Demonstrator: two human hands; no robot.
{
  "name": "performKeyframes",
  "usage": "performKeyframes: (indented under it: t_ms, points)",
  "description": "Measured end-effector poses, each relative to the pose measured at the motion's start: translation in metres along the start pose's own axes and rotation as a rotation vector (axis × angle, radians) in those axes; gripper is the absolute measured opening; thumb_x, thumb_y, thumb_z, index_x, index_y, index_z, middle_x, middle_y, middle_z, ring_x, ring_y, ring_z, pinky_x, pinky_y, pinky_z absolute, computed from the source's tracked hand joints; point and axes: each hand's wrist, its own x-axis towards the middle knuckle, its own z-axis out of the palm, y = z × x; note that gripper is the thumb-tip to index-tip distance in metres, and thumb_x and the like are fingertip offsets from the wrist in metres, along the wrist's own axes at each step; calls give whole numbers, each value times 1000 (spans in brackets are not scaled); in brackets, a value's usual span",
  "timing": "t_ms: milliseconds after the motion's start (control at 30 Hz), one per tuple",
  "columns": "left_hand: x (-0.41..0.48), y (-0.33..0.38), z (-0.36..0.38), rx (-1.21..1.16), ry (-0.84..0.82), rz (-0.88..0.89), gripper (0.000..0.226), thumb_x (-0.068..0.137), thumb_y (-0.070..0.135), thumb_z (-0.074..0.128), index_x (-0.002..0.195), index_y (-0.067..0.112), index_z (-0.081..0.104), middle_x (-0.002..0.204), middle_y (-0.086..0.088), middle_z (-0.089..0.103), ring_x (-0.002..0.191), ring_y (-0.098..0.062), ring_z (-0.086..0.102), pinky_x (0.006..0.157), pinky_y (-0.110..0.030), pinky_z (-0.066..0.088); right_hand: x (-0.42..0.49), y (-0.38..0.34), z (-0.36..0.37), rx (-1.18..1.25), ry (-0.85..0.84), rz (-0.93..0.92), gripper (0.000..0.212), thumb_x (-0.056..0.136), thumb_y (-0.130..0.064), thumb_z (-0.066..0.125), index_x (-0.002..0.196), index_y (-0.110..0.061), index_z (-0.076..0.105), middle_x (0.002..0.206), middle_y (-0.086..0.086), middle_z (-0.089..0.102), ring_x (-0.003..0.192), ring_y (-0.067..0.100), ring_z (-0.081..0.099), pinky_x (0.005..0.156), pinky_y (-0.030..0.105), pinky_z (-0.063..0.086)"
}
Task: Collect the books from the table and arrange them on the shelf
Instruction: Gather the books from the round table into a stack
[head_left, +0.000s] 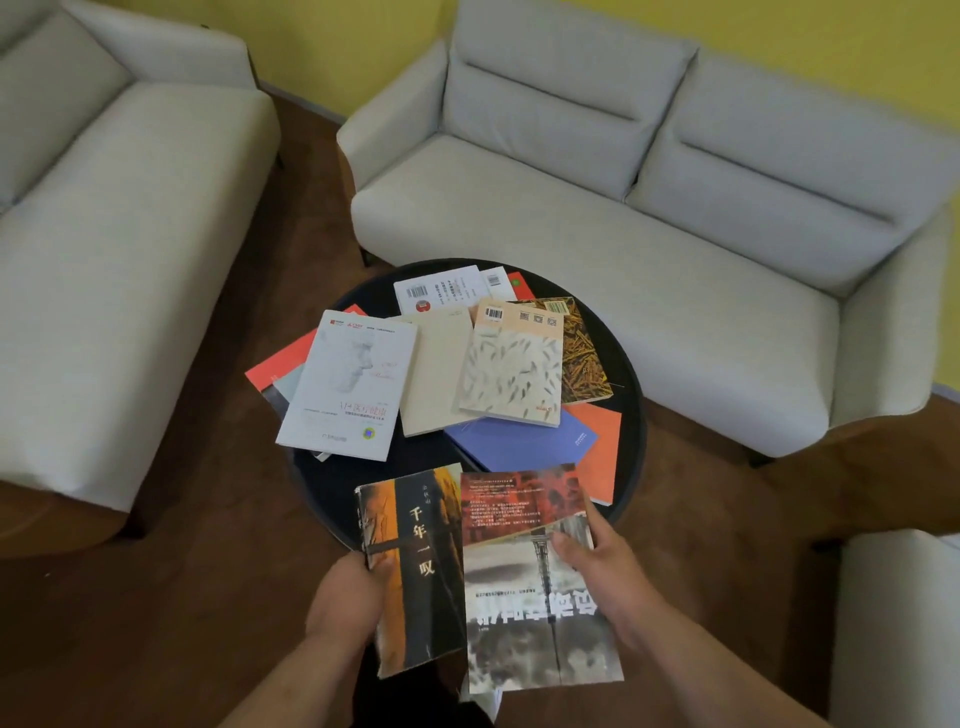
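Several books lie scattered on a round black table (332, 483). Among them are a white book (348, 384), a cream book (436, 374), a leaf-patterned book (514, 369), a blue book (519, 441) and an orange book (602, 452). My left hand (348, 597) grips the left edge of a dark orange-and-black book (421, 566), held above the table's near edge. My right hand (602, 566) grips the right edge of a red-and-grey book (530, 587) beside it. No shelf is in view.
A light grey two-seat sofa (649, 218) stands behind the table. A second grey sofa (119, 260) is at the left. Part of another grey seat (893, 623) shows at the lower right. The floor is brown, the wall yellow.
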Motion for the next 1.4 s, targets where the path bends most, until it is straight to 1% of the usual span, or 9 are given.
performKeyframes:
  t_ms: [133, 300, 467, 567, 700, 800, 1067, 1267, 1400]
  points:
    - [11, 10, -5, 127, 115, 169, 12, 97, 33, 52, 95, 22, 57, 92, 0, 63, 76, -12, 58, 60, -32, 44, 4, 2, 7, 28, -26, -16, 57, 98, -16, 65, 141, -47, 45, 120, -22, 70, 112, -1, 62, 89, 18, 49]
    - [9, 18, -13, 219, 207, 202, 28, 93, 46, 50, 99, 21, 59, 103, -1, 53, 94, -17, 51, 88, -37, 49, 8, 2, 16, 108, -15, 5, 49, 97, -15, 66, 140, -36, 55, 120, -10, 74, 120, 17, 65, 108, 42, 47]
    - [-41, 61, 0, -585, -382, 81, 25, 105, 39, 42, 114, 30, 63, 102, 7, 75, 95, -13, 70, 76, -31, 54, 8, 3, 18, 169, -42, 116, 36, 97, -28, 64, 130, -43, 59, 116, -13, 74, 114, 13, 64, 113, 47, 39]
    - [-40, 60, 9, -699, -389, 75, 24, 101, 25, 56, 123, 21, 63, 103, -5, 78, 94, -27, 75, 86, -47, 60, 8, 3, 19, 174, -66, 133, 36, 99, -32, 61, 131, -47, 54, 118, -18, 70, 110, 4, 60, 100, 40, 44]
    - [-35, 50, 10, -850, -367, 57, 36, 85, 17, 76, 120, 23, 66, 111, -12, 75, 99, -33, 74, 88, -54, 58, 12, 3, 27, 108, -65, 119, 49, 95, -32, 68, 138, -47, 50, 127, -14, 70, 123, 16, 61, 112, 48, 42]
    - [-33, 49, 7, -969, -359, 21, 25, 98, 32, 58, 118, 19, 66, 116, -14, 73, 108, -34, 70, 97, -55, 53, 22, 8, 31, 78, -33, 128, 44, 95, -28, 68, 136, -38, 54, 131, -7, 68, 123, 20, 61, 114, 51, 41]
    - [-11, 37, -4, -756, -106, 27, 13, 101, 27, 55, 108, 21, 64, 104, -5, 73, 92, -23, 72, 77, -39, 59, 39, 17, 50, 43, 11, 207, 18, 101, -13, 57, 115, -26, 58, 121, 18, 65, 118, 42, 58, 107, 61, 45]
    - [17, 17, -11, -93, 115, 139, 34, 103, 31, 39, 81, 21, 62, 89, -3, 56, 101, -26, 53, 81, -35, 41, 49, 14, 82, -64, 40, 145, 24, 103, -14, 54, 125, -24, 52, 116, -1, 64, 100, 18, 61, 89, 36, 47]
    - [19, 16, -13, -246, 147, 101, 24, 99, 22, 54, 121, 14, 58, 114, 1, 57, 101, -17, 56, 84, -32, 47, 54, 17, 87, -58, 95, 204, 15, 102, -16, 56, 114, -16, 65, 112, 7, 70, 98, 22, 65, 89, 40, 50]
